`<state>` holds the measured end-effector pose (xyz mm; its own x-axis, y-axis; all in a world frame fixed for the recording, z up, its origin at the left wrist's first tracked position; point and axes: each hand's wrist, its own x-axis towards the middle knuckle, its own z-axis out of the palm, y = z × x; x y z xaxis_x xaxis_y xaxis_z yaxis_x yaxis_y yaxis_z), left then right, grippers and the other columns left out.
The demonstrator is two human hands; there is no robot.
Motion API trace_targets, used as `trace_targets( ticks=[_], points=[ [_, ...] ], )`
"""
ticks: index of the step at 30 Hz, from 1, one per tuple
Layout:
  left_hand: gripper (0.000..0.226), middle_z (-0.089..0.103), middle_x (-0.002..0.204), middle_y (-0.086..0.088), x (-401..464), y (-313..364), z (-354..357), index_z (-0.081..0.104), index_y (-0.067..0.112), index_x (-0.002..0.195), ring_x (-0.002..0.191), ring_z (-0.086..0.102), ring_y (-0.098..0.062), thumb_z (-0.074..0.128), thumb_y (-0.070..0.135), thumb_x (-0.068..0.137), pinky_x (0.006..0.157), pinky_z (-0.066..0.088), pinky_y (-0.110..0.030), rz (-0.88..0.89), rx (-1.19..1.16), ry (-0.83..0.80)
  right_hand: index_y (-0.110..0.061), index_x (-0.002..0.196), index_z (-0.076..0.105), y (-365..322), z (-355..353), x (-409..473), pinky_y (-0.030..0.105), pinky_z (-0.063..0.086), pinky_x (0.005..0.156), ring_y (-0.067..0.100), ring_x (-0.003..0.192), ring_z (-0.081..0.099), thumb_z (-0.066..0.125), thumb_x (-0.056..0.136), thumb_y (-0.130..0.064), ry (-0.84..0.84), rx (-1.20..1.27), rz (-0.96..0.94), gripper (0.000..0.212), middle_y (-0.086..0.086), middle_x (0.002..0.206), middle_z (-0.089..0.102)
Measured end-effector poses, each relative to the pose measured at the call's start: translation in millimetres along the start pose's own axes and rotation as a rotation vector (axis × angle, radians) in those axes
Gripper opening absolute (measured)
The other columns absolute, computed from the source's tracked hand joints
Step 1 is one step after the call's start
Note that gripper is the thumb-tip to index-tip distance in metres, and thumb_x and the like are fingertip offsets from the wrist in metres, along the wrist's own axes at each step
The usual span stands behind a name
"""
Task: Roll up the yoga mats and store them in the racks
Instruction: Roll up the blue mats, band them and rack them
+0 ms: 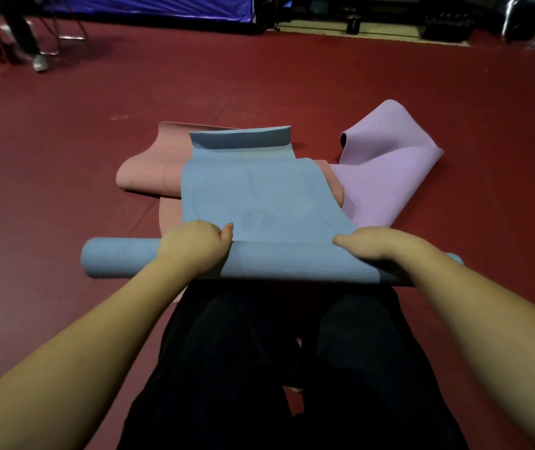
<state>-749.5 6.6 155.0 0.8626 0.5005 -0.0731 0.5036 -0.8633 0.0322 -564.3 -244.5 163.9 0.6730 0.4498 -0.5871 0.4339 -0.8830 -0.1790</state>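
Note:
A blue yoga mat (259, 190) lies on the red floor in front of my knees, its near part wound into a roll (279, 261) that runs left to right. My left hand (194, 246) grips the roll left of its middle, fingers curled over the top. My right hand (376, 245) grips the roll toward its right end in the same way. The unrolled part stretches away from me, with its far end curled up. Under it lie a crumpled pink mat (152, 170) on the left and a folded lilac mat (386, 177) on the right.
My dark-trousered legs (276, 368) fill the lower middle. At the far left stand a person's legs (16, 34) and a metal chair frame (65, 37). A blue-purple sheet (149, 4) and dark equipment (448, 24) line the back wall. No rack is in view.

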Motion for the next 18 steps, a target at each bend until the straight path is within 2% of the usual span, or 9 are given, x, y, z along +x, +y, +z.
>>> trace_targets(
  ticks=[2, 4, 6, 8, 10, 12, 16, 18],
  points=[
    [0.056, 0.059, 0.086, -0.011, -5, -4, 8, 0.055, 0.013, 0.072, 0.082, 0.054, -0.031, 0.021, 0.043, 0.104, 0.072, 0.039, -0.036, -0.011, -0.01, -0.083, -0.008, 0.145, 0.046, -1, 5, 0, 0.03, 0.029, 0.112, 0.025, 0.139, 0.039, 0.033, 0.101, -0.05, -0.046, -0.011, -0.012, 0.061, 0.013, 0.155, 0.038],
    [0.054, 0.064, 0.105, -0.017, -8, -6, 19, 0.062, 0.009, 0.087, 0.092, 0.057, -0.034, 0.021, 0.039, 0.104, 0.078, 0.041, -0.037, -0.016, -0.024, -0.155, -0.011, 0.143, 0.048, -2, 12, 4, 0.033, 0.03, 0.113, 0.025, 0.138, 0.04, 0.033, 0.1, -0.051, -0.058, -0.044, -0.033, 0.061, 0.012, 0.154, 0.039],
    [0.051, 0.064, 0.115, -0.018, -9, -5, 23, 0.063, 0.008, 0.098, 0.098, 0.056, -0.033, 0.022, 0.036, 0.104, 0.081, 0.04, -0.037, -0.028, -0.044, -0.198, -0.014, 0.132, 0.058, 0, 19, 10, 0.035, 0.036, 0.107, 0.026, 0.13, 0.046, 0.034, 0.099, -0.049, 0.009, -0.072, -0.076, 0.053, 0.012, 0.145, 0.048],
    [0.047, 0.063, 0.119, -0.016, -7, -6, 21, 0.063, 0.011, 0.107, 0.098, 0.054, -0.032, 0.023, 0.035, 0.103, 0.08, 0.037, -0.036, -0.039, -0.085, -0.215, -0.017, 0.114, 0.065, 3, 25, 11, 0.034, 0.042, 0.094, 0.026, 0.114, 0.053, 0.037, 0.099, -0.047, 0.132, -0.05, -0.118, 0.044, 0.01, 0.129, 0.058],
    [0.042, 0.063, 0.12, -0.013, -5, -7, 18, 0.062, 0.016, 0.105, 0.095, 0.052, -0.028, 0.025, 0.036, 0.102, 0.078, 0.037, -0.035, -0.048, -0.12, -0.243, -0.017, 0.094, 0.066, 5, 32, 7, 0.033, 0.041, 0.076, 0.025, 0.094, 0.055, 0.038, 0.1, -0.047, 0.283, -0.016, -0.139, 0.042, 0.009, 0.111, 0.066],
    [0.036, 0.063, 0.117, -0.009, -2, -9, 16, 0.06, 0.02, 0.099, 0.095, 0.052, -0.027, 0.027, 0.036, 0.101, 0.077, 0.037, -0.034, -0.054, -0.138, -0.28, -0.014, 0.083, 0.065, 4, 38, 2, 0.032, 0.035, 0.067, 0.029, 0.087, 0.056, 0.038, 0.101, -0.046, 0.443, -0.039, -0.138, 0.045, 0.01, 0.099, 0.068],
    [0.032, 0.06, 0.106, -0.005, 7, -11, 17, 0.056, 0.02, 0.078, 0.093, 0.053, -0.026, 0.034, 0.034, 0.097, 0.075, 0.038, -0.035, -0.082, -0.2, -0.315, -0.012, 0.078, 0.067, 9, 50, -5, 0.032, 0.029, 0.063, 0.032, 0.09, 0.061, 0.041, 0.1, -0.045, 0.604, -0.052, -0.135, 0.048, 0.01, 0.089, 0.066],
    [0.031, 0.058, 0.099, -0.003, 13, -12, 18, 0.058, 0.019, 0.077, 0.092, 0.054, -0.026, 0.036, 0.033, 0.095, 0.074, 0.039, -0.035, -0.094, -0.221, -0.351, -0.014, 0.078, 0.067, 13, 60, -9, 0.034, 0.035, 0.065, 0.031, 0.089, 0.061, 0.042, 0.099, -0.048, 0.645, -0.049, -0.171, 0.047, 0.008, 0.087, 0.066]
  ],
)
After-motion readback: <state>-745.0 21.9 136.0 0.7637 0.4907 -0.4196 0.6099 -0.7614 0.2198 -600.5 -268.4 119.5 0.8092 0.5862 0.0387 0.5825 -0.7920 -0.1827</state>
